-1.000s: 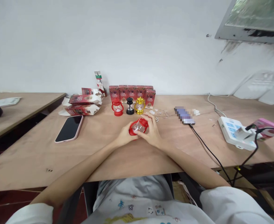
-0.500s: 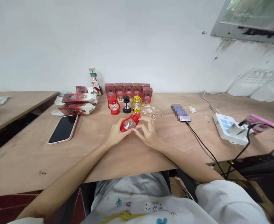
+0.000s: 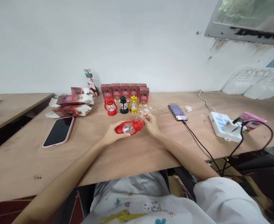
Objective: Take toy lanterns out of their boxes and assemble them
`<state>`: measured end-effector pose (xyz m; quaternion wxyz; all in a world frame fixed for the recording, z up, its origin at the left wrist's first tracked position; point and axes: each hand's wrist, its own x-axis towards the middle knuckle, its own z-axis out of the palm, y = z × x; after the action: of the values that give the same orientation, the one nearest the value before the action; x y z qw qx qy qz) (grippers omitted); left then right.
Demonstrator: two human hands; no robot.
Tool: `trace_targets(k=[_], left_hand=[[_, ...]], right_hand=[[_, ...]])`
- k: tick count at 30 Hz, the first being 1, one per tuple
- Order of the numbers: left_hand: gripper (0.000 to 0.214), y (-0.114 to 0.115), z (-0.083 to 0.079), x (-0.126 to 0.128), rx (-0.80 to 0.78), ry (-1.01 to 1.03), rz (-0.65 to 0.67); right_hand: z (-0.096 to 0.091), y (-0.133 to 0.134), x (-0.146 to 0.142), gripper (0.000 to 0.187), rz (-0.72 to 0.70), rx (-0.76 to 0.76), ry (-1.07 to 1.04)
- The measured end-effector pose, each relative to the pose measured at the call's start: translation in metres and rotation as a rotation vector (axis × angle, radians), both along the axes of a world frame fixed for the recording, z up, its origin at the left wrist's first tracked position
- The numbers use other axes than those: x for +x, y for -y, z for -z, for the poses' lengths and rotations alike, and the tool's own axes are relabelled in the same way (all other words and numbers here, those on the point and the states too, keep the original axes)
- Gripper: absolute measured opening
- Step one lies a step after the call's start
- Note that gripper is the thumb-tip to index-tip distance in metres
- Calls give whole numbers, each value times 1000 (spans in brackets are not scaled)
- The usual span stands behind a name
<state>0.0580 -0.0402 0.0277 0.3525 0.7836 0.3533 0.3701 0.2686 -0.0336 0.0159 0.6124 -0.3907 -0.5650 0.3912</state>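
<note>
Since the earlier frame, both hands have turned the red lantern (image 3: pixel 129 127) flat. It now lies sideways above the tabletop (image 3: pixel 132 155), near centre; the left hand (image 3: pixel 112 133) has its grip closed around it, and the right hand (image 3: pixel 151 122) pinches its top end.

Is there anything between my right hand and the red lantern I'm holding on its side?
Nothing visible. The left hand holds the red lantern sideways above the table, and the right hand is right at its top end, fingertips by the thin wire handle. The three small standing lanterns sit farther back.
</note>
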Motion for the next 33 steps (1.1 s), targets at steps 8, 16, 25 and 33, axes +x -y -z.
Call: trace_targets(k=[8,16,25,33], left_hand=[[57,-10,8,1,-30,39,-189],[46,-10,8,-1,-265,360,-264],[50,-14,5,-1,-70,429,-373],[55,-5,-2,-1,270,400,-485]], right_hand=[[2,1,-8,36,-69,-22,-99],[9,-48,69,17,611,-167,-199],[29,-68,104,10,673,-287,-128],[22,-58,102,11,793,-252,35]])
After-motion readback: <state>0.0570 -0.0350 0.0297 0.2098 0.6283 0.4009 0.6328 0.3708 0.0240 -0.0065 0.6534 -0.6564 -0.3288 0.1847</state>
